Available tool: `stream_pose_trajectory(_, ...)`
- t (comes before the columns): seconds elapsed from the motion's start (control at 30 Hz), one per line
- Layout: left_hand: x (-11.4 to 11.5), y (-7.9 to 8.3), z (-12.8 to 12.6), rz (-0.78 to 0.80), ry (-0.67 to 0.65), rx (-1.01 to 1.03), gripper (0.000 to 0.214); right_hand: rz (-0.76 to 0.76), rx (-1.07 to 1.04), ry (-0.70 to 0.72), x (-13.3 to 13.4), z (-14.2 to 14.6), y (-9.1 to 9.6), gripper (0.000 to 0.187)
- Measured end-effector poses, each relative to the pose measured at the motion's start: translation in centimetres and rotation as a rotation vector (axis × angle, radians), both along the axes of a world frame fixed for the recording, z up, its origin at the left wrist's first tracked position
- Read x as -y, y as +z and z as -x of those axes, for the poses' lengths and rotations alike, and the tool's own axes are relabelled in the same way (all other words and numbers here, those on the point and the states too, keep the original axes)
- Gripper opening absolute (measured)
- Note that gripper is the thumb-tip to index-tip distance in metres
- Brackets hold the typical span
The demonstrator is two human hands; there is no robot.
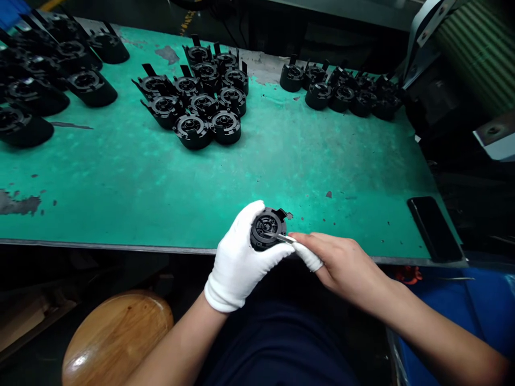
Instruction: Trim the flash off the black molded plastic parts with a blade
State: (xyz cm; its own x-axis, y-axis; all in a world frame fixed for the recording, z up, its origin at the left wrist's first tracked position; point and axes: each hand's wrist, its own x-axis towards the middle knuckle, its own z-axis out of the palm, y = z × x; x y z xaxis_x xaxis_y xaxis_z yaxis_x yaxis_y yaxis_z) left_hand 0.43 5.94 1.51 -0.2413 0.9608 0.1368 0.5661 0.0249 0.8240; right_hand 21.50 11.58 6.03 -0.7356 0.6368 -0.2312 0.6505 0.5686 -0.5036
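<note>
My left hand (243, 252), in a white glove, is wrapped round a round black plastic part (267, 221) just over the front edge of the table. The part's ringed face with a central hub is turned up, and a tab sticks out at its upper right. My right hand (338, 260), bare but for a white cover on the thumb, pinches a slim metal blade-like tool (286, 239). The tool's tip reaches over the face of the part near its hub. Its handle end is hidden in my fingers, so I cannot tell its exact kind.
Similar black plastic parts stand in groups on the green table (257, 166): at left (90, 86), middle (193, 131) and right (318, 95). A phone (434, 229) lies at the right front corner. Below are a wooden stool (118, 338) and a blue bin (475, 305). Machinery (462, 59) stands at right.
</note>
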Motion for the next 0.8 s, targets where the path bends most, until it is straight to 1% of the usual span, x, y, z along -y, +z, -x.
stream_pose_trajectory(0.1,0.1,-0.1,0.0,-0.011,-0.005,-0.008,0.084,-0.032,0.031,-0.003,0.2,0.2,-0.2,0.056)
stream_pose_trajectory(0.27,0.1,-0.1,-0.1,-0.031,-0.006,-0.026,0.084,-0.013,0.109,0.029,0.3,0.4,0.1,0.059)
stream_pose_trajectory(0.37,0.0,-0.1,0.0,-0.029,-0.013,-0.029,0.085,0.008,0.141,0.061,-0.1,0.6,0.6,0.062)
stream_pose_trajectory(0.47,0.0,-0.1,0.1,-0.027,-0.02,-0.041,0.085,0.04,0.129,0.114,-0.9,0.8,1.2,0.06)
stream_pose_trajectory(0.57,0.0,0.0,0.2,-0.022,-0.029,-0.05,0.085,0.024,0.144,0.169,-1.6,1.2,1.8,0.058)
stream_pose_trajectory(0.63,-0.1,0.2,0.2,0.001,-0.059,-0.054,0.085,0.006,0.151,0.192,-2.0,1.5,2.2,0.053)
stream_pose_trajectory(0.7,-0.5,0.7,0.5,0.04,-0.1,-0.057,0.086,0.017,0.133,0.21,-2.3,1.6,2.4,0.043)
stream_pose_trajectory(0.77,-1.1,1.4,1.4,0.09,-0.168,-0.054,0.088,0.052,0.071,0.205,-2.6,1.2,2.5,0.037)
stream_pose_trajectory(0.8,-1.5,1.8,2.1,0.112,-0.223,-0.055,0.089,0.068,0.024,0.177,-2.7,0.9,2.5,0.036)
